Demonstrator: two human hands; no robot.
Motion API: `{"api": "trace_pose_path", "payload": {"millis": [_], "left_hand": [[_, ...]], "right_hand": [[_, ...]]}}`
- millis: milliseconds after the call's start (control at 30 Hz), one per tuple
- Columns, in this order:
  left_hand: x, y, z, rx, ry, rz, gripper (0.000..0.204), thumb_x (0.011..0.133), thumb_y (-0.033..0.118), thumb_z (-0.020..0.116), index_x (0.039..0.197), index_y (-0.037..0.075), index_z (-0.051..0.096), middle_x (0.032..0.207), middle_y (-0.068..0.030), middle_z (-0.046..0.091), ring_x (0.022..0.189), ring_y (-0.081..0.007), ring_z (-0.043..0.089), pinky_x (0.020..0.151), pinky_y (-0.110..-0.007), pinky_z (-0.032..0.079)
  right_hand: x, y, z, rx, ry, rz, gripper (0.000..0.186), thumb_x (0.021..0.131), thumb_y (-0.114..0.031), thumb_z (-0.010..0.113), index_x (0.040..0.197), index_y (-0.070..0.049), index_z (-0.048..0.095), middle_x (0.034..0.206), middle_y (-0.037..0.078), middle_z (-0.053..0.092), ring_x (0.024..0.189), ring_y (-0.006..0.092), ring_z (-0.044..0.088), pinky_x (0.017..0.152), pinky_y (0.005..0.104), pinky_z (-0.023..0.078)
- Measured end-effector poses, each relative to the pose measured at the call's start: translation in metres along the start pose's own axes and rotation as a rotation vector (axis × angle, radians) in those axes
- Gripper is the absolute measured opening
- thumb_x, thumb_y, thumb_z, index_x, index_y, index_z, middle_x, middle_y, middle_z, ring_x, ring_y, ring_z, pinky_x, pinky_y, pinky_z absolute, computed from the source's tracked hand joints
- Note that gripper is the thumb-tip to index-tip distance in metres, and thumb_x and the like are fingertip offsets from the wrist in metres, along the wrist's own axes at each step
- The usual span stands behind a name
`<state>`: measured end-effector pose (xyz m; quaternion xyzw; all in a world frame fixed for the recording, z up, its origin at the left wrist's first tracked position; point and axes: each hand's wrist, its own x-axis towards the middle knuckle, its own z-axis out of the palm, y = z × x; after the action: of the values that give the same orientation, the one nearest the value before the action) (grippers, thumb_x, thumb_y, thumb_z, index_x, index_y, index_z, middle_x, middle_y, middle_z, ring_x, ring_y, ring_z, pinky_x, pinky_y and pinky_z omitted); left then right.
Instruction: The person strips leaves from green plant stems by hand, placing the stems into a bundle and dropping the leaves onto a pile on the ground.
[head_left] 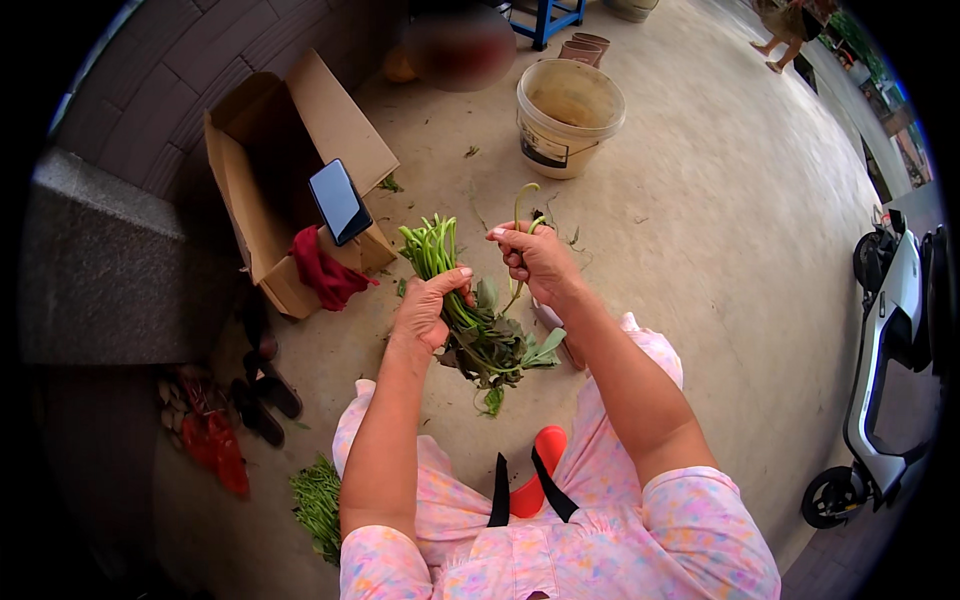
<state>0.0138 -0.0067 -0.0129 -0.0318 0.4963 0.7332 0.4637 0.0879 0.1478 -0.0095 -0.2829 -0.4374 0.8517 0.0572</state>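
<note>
In the middle of the head view my left hand [434,305] grips a bundle of leafy green stalks [428,245], pale stems upward and dark leaves hanging below. My right hand [530,255], closed just right of the bundle, pinches a thin curved green stalk [523,198] that rises above my fingers and also shows below them. A phone [340,200] rests on the near side of an open cardboard box [232,165], with a dark red cloth [322,273] draped below it. A pile of green stems [318,505] lies on the floor left of my legs.
A bucket [570,115] stands ahead, near boots [585,50] and a blue stand [545,20]. Slippers [272,390] and a red bag [215,450] lie left by the wall [115,270]. A scooter [880,350] stands right; another person's legs [785,40] show far right.
</note>
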Motion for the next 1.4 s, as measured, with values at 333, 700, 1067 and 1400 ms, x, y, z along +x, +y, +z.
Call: {"api": "trace_pose_path", "payload": {"millis": [333,700,1067,1400], "left_hand": [[-0.001,-0.001,0.013,0.058,-0.098,-0.013,0.022,0.067,0.0,0.064,0.087,0.002,0.055,0.071,-0.0038,0.056,0.06,-0.014,0.054,0.056,-0.028,0.045],[0.003,-0.009,0.016,0.134,-0.076,0.01,0.026,0.065,-0.002,0.061,0.089,0.001,0.055,0.077,-0.0038,0.057,0.068,-0.014,0.056,0.062,-0.029,0.045],[0.005,-0.01,0.015,-0.085,-0.167,-0.089,0.029,0.062,0.002,0.049,0.091,-0.001,0.053,0.077,-0.0077,0.055,0.069,-0.0198,0.055,0.068,-0.032,0.045],[0.01,-0.009,0.003,-0.272,-0.088,-0.094,0.027,0.067,0.005,0.048,0.093,0.0,0.053,0.083,-0.0089,0.058,0.075,-0.0213,0.056,0.074,-0.035,0.045]], "right_hand": [[-0.002,0.01,0.013,-0.171,-0.141,-0.004,0.012,0.07,-0.012,0.066,0.073,-0.003,0.058,0.056,-0.001,0.051,0.043,0.0044,0.043,0.037,0.0176,0.029],[-0.014,-0.003,0.019,-0.356,-0.122,-0.072,0.008,0.067,-0.004,0.061,0.068,0.002,0.056,0.058,0.003,0.053,0.048,0.0094,0.049,0.043,0.0217,0.038],[-0.009,0.002,0.009,-0.341,-0.168,-0.078,0.01,0.064,-0.006,0.058,0.072,0.0,0.057,0.062,0.001,0.052,0.049,0.0084,0.045,0.044,0.0198,0.033],[-0.005,0.008,0.013,-0.236,-0.018,-0.119,0.007,0.065,-0.004,0.059,0.068,0.0,0.054,0.058,0.0,0.05,0.046,0.0062,0.043,0.04,0.0186,0.032]]}}
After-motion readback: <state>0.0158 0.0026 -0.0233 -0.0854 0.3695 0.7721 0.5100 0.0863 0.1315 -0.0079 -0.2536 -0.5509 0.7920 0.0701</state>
